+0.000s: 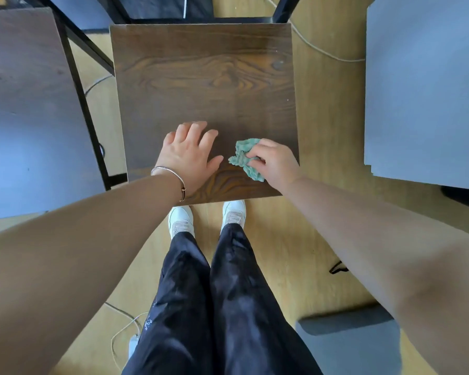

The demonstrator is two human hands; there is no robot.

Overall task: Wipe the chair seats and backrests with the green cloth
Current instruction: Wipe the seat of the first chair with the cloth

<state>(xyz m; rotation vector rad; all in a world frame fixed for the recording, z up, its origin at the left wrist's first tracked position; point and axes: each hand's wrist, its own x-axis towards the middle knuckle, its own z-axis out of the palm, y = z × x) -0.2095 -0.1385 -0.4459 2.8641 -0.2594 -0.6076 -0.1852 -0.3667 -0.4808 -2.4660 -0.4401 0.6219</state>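
Gripping the green cloth (244,158) as a bunched wad, the right hand (276,161) holds it down on the chair seat (201,77), near the seat's front right corner. Its fingers curl over the fabric, which sticks out on the thumb side and below the knuckles. Just beside it, apart from the cloth, I see the left hand (189,155) lying flat on the seat with fingers straight and spread and the thumb pointing toward the cloth; it grasps nothing. A thin metal bracelet (171,176) circles the left wrist. Both forearms are bare and reach in from the lower corners of my head view.

The seat is a dark, square wood-grain panel carried on a black metal frame (284,9) that shows at its far edge. Under the near edge stand two white shoes (181,218) below dark trousers (228,293), on a light wooden floor (322,131). A second dark wood-grain panel (25,63) sits to the left, with black bars beside it. A pale grey surface (423,90) fills the right side. A light cable (317,48) crosses the floor beyond the seat's far right corner.
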